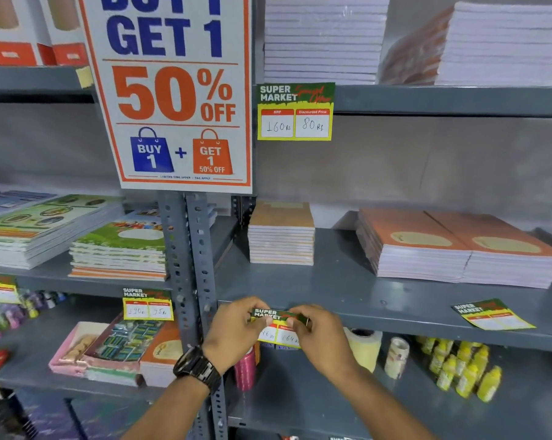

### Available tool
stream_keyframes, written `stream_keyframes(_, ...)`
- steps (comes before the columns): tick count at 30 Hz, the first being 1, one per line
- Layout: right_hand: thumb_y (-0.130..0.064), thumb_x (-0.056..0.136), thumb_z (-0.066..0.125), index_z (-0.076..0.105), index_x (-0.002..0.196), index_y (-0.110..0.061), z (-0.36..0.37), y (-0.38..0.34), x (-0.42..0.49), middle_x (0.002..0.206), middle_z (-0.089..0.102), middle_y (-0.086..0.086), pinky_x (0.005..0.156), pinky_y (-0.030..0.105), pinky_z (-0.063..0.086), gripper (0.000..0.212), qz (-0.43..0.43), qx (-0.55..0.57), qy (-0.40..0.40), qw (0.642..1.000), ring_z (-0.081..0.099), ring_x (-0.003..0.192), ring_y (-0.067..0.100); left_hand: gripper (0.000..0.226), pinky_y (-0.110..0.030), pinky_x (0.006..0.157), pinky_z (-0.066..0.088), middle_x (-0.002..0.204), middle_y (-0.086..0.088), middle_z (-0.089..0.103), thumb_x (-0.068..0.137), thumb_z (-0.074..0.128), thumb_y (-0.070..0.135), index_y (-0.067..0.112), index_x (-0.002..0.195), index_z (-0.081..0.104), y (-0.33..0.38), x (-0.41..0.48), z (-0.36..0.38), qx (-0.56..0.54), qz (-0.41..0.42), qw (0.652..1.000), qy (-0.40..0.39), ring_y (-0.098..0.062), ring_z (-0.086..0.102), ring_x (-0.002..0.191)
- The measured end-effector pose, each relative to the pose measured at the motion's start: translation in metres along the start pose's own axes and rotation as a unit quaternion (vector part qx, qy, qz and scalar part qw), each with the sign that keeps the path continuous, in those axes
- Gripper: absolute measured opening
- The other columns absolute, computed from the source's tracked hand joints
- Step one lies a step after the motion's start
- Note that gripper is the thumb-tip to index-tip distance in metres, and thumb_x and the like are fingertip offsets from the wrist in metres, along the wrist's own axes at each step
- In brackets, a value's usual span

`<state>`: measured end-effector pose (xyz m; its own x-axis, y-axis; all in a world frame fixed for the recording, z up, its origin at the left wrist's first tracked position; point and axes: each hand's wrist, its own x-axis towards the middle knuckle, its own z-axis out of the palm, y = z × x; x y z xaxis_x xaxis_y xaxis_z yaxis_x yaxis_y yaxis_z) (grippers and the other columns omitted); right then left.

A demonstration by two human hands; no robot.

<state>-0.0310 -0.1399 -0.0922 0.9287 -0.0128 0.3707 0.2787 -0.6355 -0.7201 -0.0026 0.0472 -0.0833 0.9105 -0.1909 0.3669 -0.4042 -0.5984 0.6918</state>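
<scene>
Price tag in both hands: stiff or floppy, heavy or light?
The price tag looks like thin printed card, so it is probably very light and bendy. The left hand and right hand each pinch an end, which suggests it needs support to stay flat.

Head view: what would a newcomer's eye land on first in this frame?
The big BUY 1 GET 1 50% OFF poster dominates the upper left, hung on the upright between two shelf bays. Low in the centre, the left hand and right hand pinch a Super Market price label at the front edge of the grey shelf.
</scene>
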Motion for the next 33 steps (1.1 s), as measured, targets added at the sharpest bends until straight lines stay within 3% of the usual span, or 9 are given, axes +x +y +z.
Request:
stream_keyframes(3,-0.020,0.085,0.069,0.067,0.089,-0.026,0.003,0.001,-0.001,0.069,0.063,-0.016,0.056,0.007,0.037,0.008,-0.007,-0.006,0.035,0.999,0.056,0.065,-0.005,0.008,-0.037,0.066,0.057,0.072,0.014,0.072,0.077,0.074,0.029,0.030,0.081,0.068,-0.003,0.001,0.002,-0.011,-0.019,1.000,0.016,-0.002,0.066,0.068)
stream_keyframes(6,-0.024,0.084,0.071,0.063,0.084,-0.027,0.003,0.002,0.000,0.060,0.058,-0.018,0.052,0.008,0.039,0.009,-0.009,-0.017,0.058,0.998,0.057,0.064,-0.002,0.008,-0.038,0.065,0.058,0.071,0.012,0.072,0.078,0.075,0.032,0.029,0.081,0.067,-0.004,0.002,0.005,-0.008,-0.022,0.999,0.027,-0.004,0.067,0.066)
stream_keyframes(11,-0.027,0.085,0.071,0.064,0.083,-0.027,0.005,0.004,0.002,0.066,0.060,-0.017,0.054,0.007,0.040,0.008,-0.009,-0.049,0.056,0.997,0.058,0.069,-0.007,0.009,-0.037,0.067,0.057,0.073,0.010,0.070,0.078,0.075,0.030,0.027,0.082,0.067,-0.003,0.003,0.008,0.020,-0.022,0.999,0.035,-0.006,0.065,0.069)
stream_keyframes(21,-0.030,0.085,0.069,0.059,0.081,-0.025,0.009,0.003,0.003,0.071,0.064,-0.011,0.050,0.007,0.034,0.011,-0.005,-0.093,0.070,0.993,0.055,0.059,0.005,0.010,-0.026,0.062,0.052,0.067,0.018,0.065,0.077,0.074,0.033,0.030,0.077,0.064,-0.004,0.008,0.011,0.066,-0.009,0.997,0.048,0.003,0.059,0.066)
stream_keyframes(26,-0.037,0.083,0.062,0.051,0.081,-0.025,0.008,0.002,0.007,0.076,0.067,-0.005,0.054,0.031,0.047,0.016,-0.017,-0.189,0.064,0.980,0.060,0.064,0.018,0.014,-0.030,0.060,0.054,0.071,0.018,0.063,0.075,0.070,0.038,0.032,0.077,0.058,-0.002,0.010,0.009,0.116,-0.006,0.992,0.048,0.000,0.059,0.066)
stream_keyframes(33,-0.038,0.076,0.071,0.054,0.078,-0.027,-0.005,-0.005,0.018,0.080,0.052,-0.010,0.055,0.028,0.037,0.020,-0.020,-0.223,0.066,0.972,0.060,0.069,0.020,0.027,-0.032,0.060,0.050,0.083,0.015,0.051,0.068,0.073,0.046,0.036,0.081,0.052,0.000,0.018,-0.003,0.182,0.009,0.982,0.050,-0.010,0.054,0.077)
